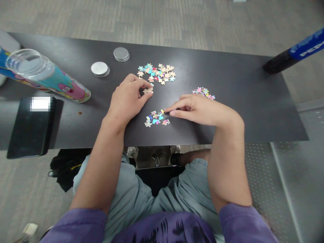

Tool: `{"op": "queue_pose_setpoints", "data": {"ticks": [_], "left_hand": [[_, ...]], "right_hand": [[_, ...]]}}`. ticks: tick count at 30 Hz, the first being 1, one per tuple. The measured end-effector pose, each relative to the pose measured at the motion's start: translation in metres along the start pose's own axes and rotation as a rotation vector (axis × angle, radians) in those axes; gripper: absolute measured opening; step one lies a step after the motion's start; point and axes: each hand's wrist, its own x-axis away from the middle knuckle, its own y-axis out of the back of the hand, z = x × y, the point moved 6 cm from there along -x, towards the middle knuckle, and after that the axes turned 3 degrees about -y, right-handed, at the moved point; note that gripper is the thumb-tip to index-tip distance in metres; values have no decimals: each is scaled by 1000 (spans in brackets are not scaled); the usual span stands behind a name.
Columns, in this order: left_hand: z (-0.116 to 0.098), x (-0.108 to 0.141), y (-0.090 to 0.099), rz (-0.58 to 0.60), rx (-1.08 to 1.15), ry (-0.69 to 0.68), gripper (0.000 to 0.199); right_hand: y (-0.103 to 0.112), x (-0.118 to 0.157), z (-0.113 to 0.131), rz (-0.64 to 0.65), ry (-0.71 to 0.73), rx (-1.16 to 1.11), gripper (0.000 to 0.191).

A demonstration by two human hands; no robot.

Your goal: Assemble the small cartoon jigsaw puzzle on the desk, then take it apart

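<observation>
Small jigsaw puzzle pieces lie in three groups on the dark table. My left hand is closed, its thumb and index finger around pale puzzle pieces just below the far pile of puzzle pieces. My right hand is closed too, with the index fingertip on a yellow puzzle piece and the thumb close behind. That piece is at the edge of a near cluster of puzzle pieces. Beyond the right hand sits a third pile of pieces, partly hidden by it.
Left of the hands are a clear-topped cartoon tube, white round discs, grey round discs and a black phone-like device. A blue and black cylinder rises at the far right. The table's near edge runs above my lap.
</observation>
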Motion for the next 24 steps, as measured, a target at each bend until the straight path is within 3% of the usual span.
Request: {"op": "queue_pose_setpoints", "data": {"ticks": [7,12,18,24], "left_hand": [[-2,-1,2,6,4,-3,17],[1,-1,3,-24,34,27,21],[8,1,5,-16,53,52,27],[8,5,6,59,54,-4,42]], "right_hand": [[9,-3,-6,-184,-68,104,42],[6,-8,-10,-179,-67,93,46],[3,-12,-9,-175,-73,105,39],[-5,-21,-2,-140,-41,113,41]]}}
